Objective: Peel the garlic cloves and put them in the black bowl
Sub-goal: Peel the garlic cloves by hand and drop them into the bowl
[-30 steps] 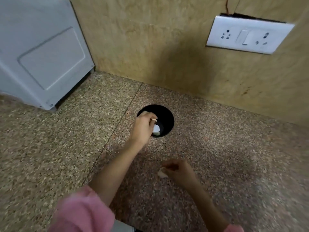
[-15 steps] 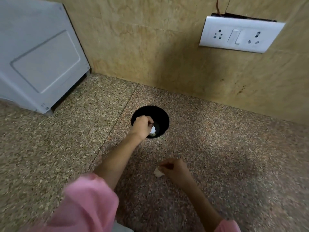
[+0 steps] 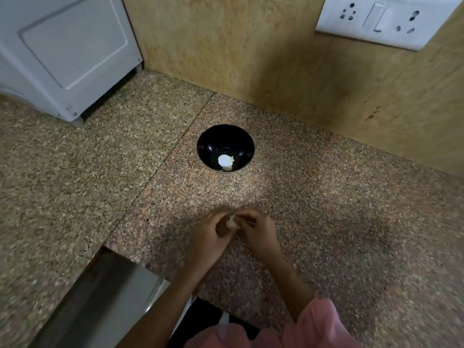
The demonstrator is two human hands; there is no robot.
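Observation:
The small black bowl (image 3: pixel 208 141) stands on the speckled granite counter, with white peeled garlic cloves (image 3: pixel 225 162) lying at its bottom. Nearer to me, both hands meet over the counter. My left hand (image 3: pixel 213 234) and my right hand (image 3: pixel 258 229) pinch one pale garlic clove (image 3: pixel 232 222) between their fingertips. Most of that clove is hidden by the fingers, and the hands are a little blurred.
A white appliance (image 3: pixel 62 51) stands at the back left. The tan wall behind carries a white socket and switch plate (image 3: pixel 381 18). A counter seam (image 3: pixel 160 162) runs past the bowl's left. The counter edge drops off at the lower left.
My left hand has left the bowl and come back toward me to join the right hand on the clove. The peeled garlic stays in the bowl. The camera has tilted downward.

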